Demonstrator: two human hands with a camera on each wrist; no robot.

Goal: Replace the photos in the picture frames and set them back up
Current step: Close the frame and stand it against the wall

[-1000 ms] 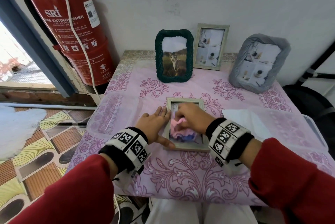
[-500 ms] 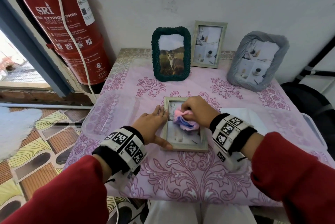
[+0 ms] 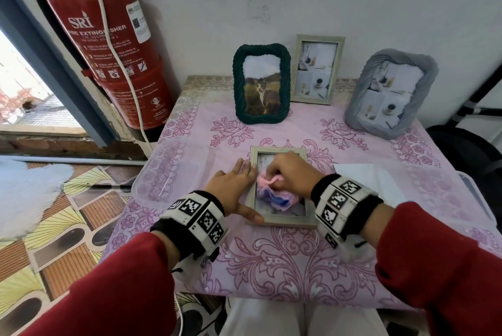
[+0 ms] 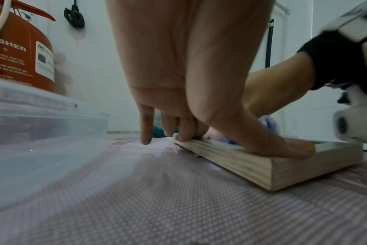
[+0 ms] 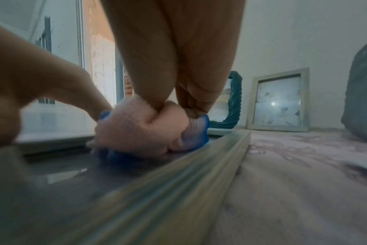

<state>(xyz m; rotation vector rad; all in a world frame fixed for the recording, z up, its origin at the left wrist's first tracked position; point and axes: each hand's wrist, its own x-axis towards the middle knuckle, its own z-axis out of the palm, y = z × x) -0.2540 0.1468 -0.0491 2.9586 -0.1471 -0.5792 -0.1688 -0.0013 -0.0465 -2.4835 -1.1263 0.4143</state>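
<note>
- Lying flat, glass up, on the pink flowered tablecloth (image 3: 271, 267) near the front of the table: a pale wooden frame (image 3: 282, 220).
- Pressing down on that frame's left rail: left hand (image 3: 231, 189), fingers stretched almost straight along the rail, thumb laid across the near left corner, little finger down on the tablecloth just beside the frame; nothing gripped.
- Bunched up on the glass: a pink and blue cloth (image 3: 274, 194), touching the pane inside the frame.
- Curled round the top of the cloth: right hand (image 3: 290, 175), fingers and thumb pinching a fold of it, shown close in the right wrist view.
- Standing upright at the back of the table, against the white wall: a dark green frame (image 3: 261, 84) with a cat photo, a second pale wooden frame (image 3: 316, 69) just beside it, and a grey frame (image 3: 391, 93) tilted back, well apart to the right.
- Sitting on the table's left edge: a clear plastic box (image 3: 168, 169).
- Lying to the right of the flat frame: white paper (image 3: 361, 172).
- Hanging at the left wall: a red fire extinguisher (image 3: 108, 44).
</note>
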